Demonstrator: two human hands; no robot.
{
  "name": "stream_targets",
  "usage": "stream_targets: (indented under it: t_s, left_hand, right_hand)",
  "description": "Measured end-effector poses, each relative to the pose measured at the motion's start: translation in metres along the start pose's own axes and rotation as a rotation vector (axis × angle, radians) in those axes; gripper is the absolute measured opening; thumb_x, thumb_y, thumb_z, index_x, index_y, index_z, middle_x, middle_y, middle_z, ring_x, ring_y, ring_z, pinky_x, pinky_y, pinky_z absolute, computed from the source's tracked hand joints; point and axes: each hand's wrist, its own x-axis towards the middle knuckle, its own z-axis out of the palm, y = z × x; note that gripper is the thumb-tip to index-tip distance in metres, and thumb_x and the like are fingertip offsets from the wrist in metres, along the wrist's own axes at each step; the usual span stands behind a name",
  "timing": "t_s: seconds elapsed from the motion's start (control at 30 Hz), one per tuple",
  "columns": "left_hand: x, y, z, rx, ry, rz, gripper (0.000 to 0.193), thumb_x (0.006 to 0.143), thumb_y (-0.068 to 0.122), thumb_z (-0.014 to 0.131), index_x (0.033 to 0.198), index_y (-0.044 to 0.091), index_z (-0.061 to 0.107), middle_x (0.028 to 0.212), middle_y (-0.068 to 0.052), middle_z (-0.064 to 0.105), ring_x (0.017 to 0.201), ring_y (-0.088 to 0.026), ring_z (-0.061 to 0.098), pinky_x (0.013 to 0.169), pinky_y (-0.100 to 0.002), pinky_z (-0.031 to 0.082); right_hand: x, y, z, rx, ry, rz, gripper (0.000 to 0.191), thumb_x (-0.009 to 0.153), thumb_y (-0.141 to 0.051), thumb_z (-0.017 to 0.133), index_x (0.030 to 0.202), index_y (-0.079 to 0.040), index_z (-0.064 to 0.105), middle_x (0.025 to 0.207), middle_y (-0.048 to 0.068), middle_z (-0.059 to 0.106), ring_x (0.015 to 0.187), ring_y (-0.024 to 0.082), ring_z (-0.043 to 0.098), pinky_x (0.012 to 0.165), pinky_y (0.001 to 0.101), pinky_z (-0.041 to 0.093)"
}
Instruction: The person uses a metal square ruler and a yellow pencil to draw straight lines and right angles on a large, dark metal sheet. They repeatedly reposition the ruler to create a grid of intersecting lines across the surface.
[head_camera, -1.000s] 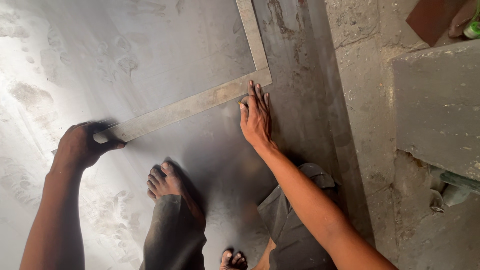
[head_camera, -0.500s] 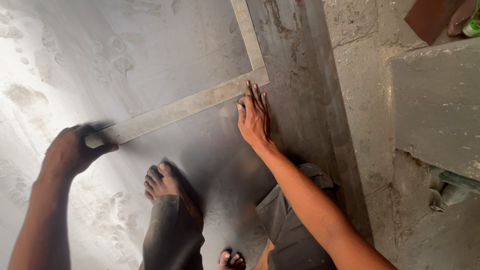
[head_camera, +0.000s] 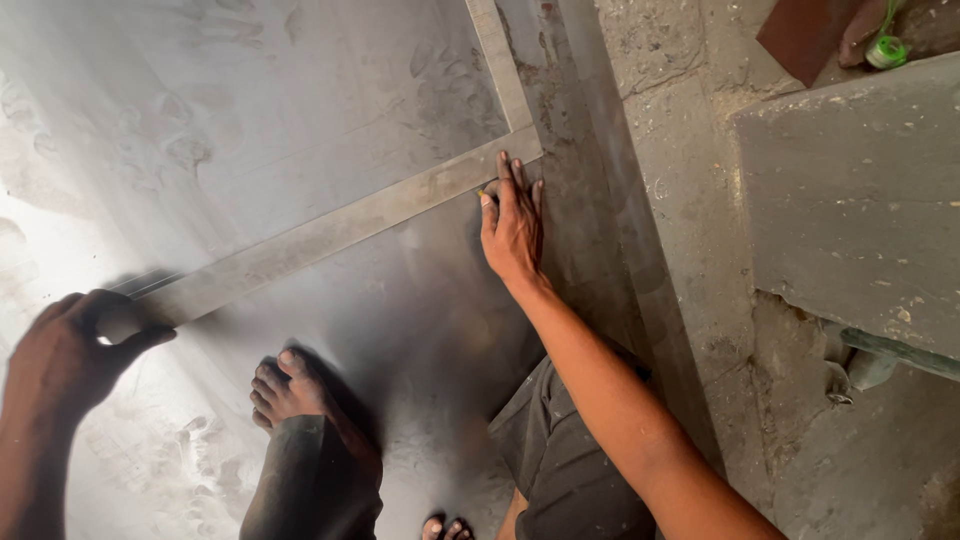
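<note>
Gripping the near end of a long metal square (head_camera: 330, 232), the left hand (head_camera: 62, 355) sits at the far left of the view, its fingers curled closed around the end of the blade where it rests on a large, dusty steel sheet (head_camera: 250, 110). The blade runs up and to the right across the sheet, lying flat on it, and meets its second arm at a corner near the sheet's right-hand side (that second arm heads off toward the top edge of the view). Below the blade, a bare foot (head_camera: 285, 388) stands on the sheet, with the dark trouser leg (head_camera: 310, 475) above it; the toes of another foot just show at the bottom edge. Further right, the right hand (head_camera: 512, 222) lies open and flat, fingers stretched out and pointing up, its fingertips touching the blade just beside the corner, palm pressed down on the sheet. Its forearm comes in from the lower right. To the right of the sheet runs a rough concrete floor (head_camera: 690, 200), and beyond it a grey slab (head_camera: 860, 200) fills the right side. A small green object (head_camera: 886, 50) lies at the top right corner.
</note>
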Motion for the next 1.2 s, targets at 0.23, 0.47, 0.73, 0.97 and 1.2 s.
stream_targets:
  t_s: [0.23, 0.47, 0.73, 0.97, 1.2]
  left_hand:
    - [0.002, 0.051, -0.009, -0.052, 0.058, 0.092, 0.06, 0.079, 0.052, 0.083, 0.123, 0.011, 0.074, 0.094, -0.007, 0.072, 0.088, -0.023, 0.072, 0.079, -0.039, 0.06]
    - [0.009, 0.064, -0.011, -0.089, 0.027, 0.111, 0.062, 0.078, 0.049, 0.084, 0.126, 0.01, 0.073, 0.104, -0.011, 0.074, 0.094, -0.027, 0.073, 0.083, -0.041, 0.059]
    - [0.015, 0.034, -0.012, -0.268, 0.066, 0.145, 0.053, 0.077, 0.04, 0.087, 0.115, 0.007, 0.074, 0.113, -0.016, 0.069, 0.109, -0.036, 0.064, 0.093, -0.047, 0.052]
    - [0.002, -0.003, -0.006, -0.224, 0.109, 0.061, 0.055, 0.072, 0.036, 0.091, 0.113, 0.005, 0.071, 0.109, -0.011, 0.069, 0.107, -0.032, 0.063, 0.089, -0.045, 0.053]
    - [0.001, -0.021, 0.007, -0.275, 0.152, 0.069, 0.057, 0.071, 0.035, 0.093, 0.114, 0.004, 0.071, 0.106, -0.011, 0.068, 0.106, -0.031, 0.062, 0.094, -0.044, 0.052]
  right_hand:
    - [0.016, 0.028, -0.01, 0.022, 0.087, 0.082, 0.062, 0.106, -0.017, 0.053, 0.16, 0.0, 0.028, 0.127, 0.008, 0.068, 0.153, 0.032, 0.039, 0.127, 0.0588, 0.022]
    - [0.015, 0.038, -0.008, 0.009, 0.134, 0.106, 0.059, 0.109, -0.016, 0.051, 0.16, 0.001, 0.028, 0.125, 0.007, 0.068, 0.153, 0.033, 0.039, 0.127, 0.0584, 0.021]
    - [0.005, 0.026, 0.004, 0.101, 0.171, 0.034, 0.053, 0.111, -0.02, 0.059, 0.156, 0.002, 0.042, 0.154, 0.023, 0.05, 0.145, 0.042, 0.045, 0.126, 0.0544, 0.029]
    - [-0.014, -0.004, 0.018, 0.133, 0.037, -0.027, 0.047, 0.108, -0.011, 0.055, 0.15, 0.005, 0.043, 0.145, 0.017, 0.059, 0.156, 0.043, 0.038, 0.129, 0.0582, 0.022]
    - [-0.007, -0.031, 0.014, 0.119, 0.032, -0.1, 0.023, 0.108, -0.011, 0.055, 0.127, 0.001, 0.052, 0.155, 0.028, 0.046, 0.154, 0.045, 0.032, 0.127, 0.0584, 0.022]
